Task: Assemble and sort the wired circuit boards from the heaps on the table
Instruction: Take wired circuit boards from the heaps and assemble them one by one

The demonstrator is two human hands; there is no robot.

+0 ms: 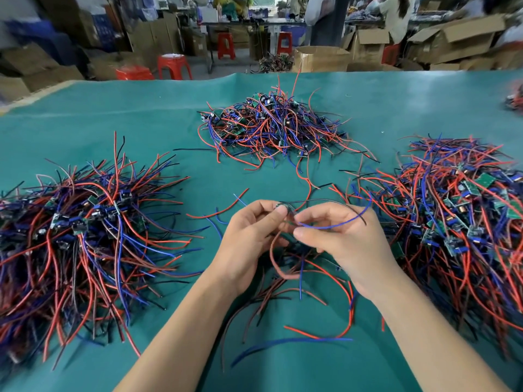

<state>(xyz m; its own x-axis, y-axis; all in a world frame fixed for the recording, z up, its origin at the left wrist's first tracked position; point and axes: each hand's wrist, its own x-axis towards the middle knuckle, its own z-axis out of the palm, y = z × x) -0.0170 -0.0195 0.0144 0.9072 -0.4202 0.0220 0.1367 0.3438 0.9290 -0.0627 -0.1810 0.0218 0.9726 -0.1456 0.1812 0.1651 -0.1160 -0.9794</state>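
Holding one small circuit board [283, 208] over the near-middle worktop [113, 114], between three heaps: left hand [249, 239] pinching board steady, right hand [336, 236] pinching its blue wire [334, 225], likely freeing leads before sorting.

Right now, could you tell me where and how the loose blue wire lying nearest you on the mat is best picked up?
Pinch the loose blue wire near its middle, coming straight down from above. It lies flat on the green mat, apart from the heaps, with bare mat along both sides for fingertips.
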